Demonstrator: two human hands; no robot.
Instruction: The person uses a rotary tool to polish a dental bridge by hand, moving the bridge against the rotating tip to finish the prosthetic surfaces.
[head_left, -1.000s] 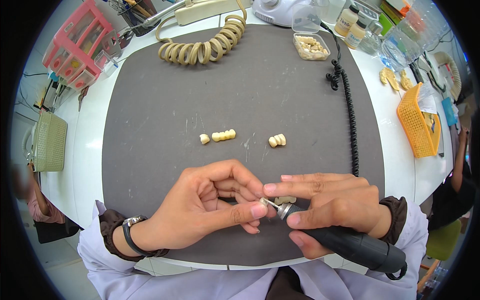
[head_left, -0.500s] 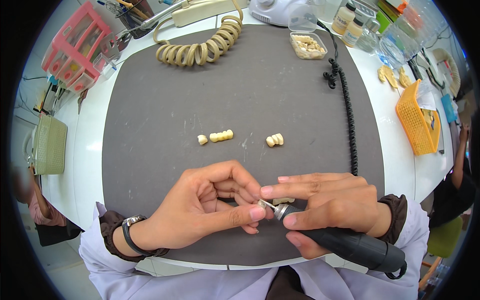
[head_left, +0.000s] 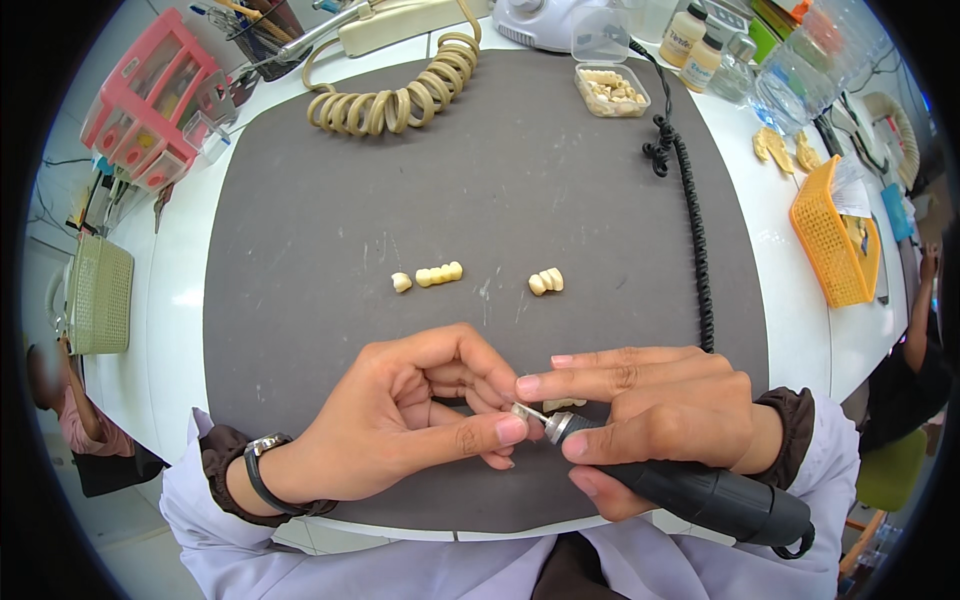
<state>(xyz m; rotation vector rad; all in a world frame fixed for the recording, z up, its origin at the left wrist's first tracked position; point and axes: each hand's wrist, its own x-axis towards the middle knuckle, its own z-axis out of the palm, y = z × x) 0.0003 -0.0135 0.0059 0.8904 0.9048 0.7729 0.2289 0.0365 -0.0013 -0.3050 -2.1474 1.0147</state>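
Observation:
Between thumb and fingertips, my left hand (head_left: pixel 420 410) pinches a small pale dental crown (head_left: pixel 521 411), mostly covered by the fingers. My right hand (head_left: pixel 665 410) is closed round a black dental handpiece (head_left: pixel 700 497), its thin bur (head_left: pixel 537 414) pointing left and meeting the crown. My right fingertips touch my left ones. Partly hidden behind the right hand lies another row of teeth (head_left: pixel 565 404). Farther off on the grey mat (head_left: pixel 400 210) rest a single crown (head_left: pixel 401 282), a yellowish dental bridge (head_left: pixel 439 273) and a shorter bridge (head_left: pixel 546 281).
A coiled beige hose (head_left: pixel 395 108) and a clear box of teeth (head_left: pixel 611 95) lie at the far side. The handpiece's black coiled cord (head_left: pixel 695 230) runs down the right. Pink drawers (head_left: pixel 150 95) and a green basket (head_left: pixel 102 295) stand left; an orange basket (head_left: pixel 828 235) stands right.
The view has shifted very slightly, so the things on the mat appear a little farther left. Both hands keep nearly the same pose and grips.

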